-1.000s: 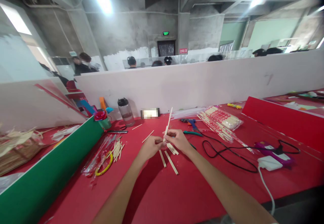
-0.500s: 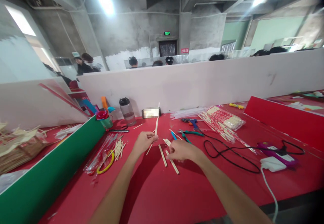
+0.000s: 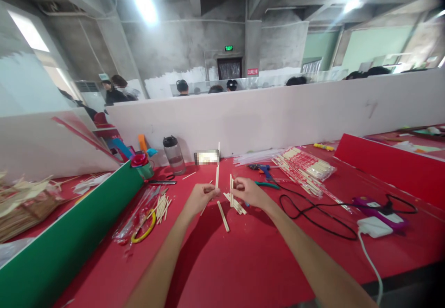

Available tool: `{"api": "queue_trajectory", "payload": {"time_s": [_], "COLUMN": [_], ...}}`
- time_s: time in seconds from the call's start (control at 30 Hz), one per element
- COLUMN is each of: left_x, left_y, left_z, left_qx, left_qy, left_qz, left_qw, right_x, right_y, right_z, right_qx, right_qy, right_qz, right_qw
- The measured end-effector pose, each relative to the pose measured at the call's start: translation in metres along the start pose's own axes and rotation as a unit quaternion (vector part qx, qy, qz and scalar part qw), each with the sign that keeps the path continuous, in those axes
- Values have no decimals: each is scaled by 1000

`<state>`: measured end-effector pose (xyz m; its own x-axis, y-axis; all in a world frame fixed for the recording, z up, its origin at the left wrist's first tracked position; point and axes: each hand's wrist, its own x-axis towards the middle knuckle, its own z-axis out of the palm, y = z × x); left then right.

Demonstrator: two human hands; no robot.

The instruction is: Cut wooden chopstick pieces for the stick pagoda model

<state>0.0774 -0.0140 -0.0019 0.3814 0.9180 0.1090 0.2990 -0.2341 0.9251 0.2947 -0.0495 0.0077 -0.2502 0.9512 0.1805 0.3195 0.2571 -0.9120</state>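
Note:
My left hand pinches a long wooden chopstick that stands nearly upright, pointing toward the back of the table. A short gap to the right, my right hand grips a shorter pair of chopstick pieces, also upright, between thumb and fingers. Just below the right fingers lies a small heap of cut chopstick pieces. Another pair of cut pieces rests on the red table between the hands. Green-handled pliers are partly hidden behind my right hand.
A phone leans by the white partition, beside a water bottle. Left are a short-stick pile and a yellow loop handle. Right are a glue gun, packaged chopsticks, a black cable and a purple power strip.
My right hand has lifted a pair of chopstick pieces off the table and turned it upright, close to the left hand. The left hand still holds its chopstick, almost in the same place.

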Motion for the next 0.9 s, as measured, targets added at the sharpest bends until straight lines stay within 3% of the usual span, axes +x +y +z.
{"api": "queue_trajectory", "payload": {"time_s": [0.1, 0.23, 0.37, 0.53, 0.9], "left_x": [-4, -7, -7, -7, -9], "left_y": [5, 4, 2, 2, 11], "left_z": [8, 17, 19, 17, 25], "left_qx": [20, 76, 88, 27, 12], "left_qy": [-50, -82, -86, -106, -111], "left_qz": [9, 24, 17, 7, 9], "left_qw": [999, 993, 992, 994, 994], "right_x": [7, 12, 12, 12, 14], "right_y": [8, 16, 18, 18, 18], "right_z": [2, 10, 13, 12, 11], "right_qx": [148, 242, 258, 288, 261], "right_qy": [46, 56, 50, 50, 50], "right_qz": [-15, 5, 11, 10, 9], "right_qw": [988, 969, 965, 956, 964]}}
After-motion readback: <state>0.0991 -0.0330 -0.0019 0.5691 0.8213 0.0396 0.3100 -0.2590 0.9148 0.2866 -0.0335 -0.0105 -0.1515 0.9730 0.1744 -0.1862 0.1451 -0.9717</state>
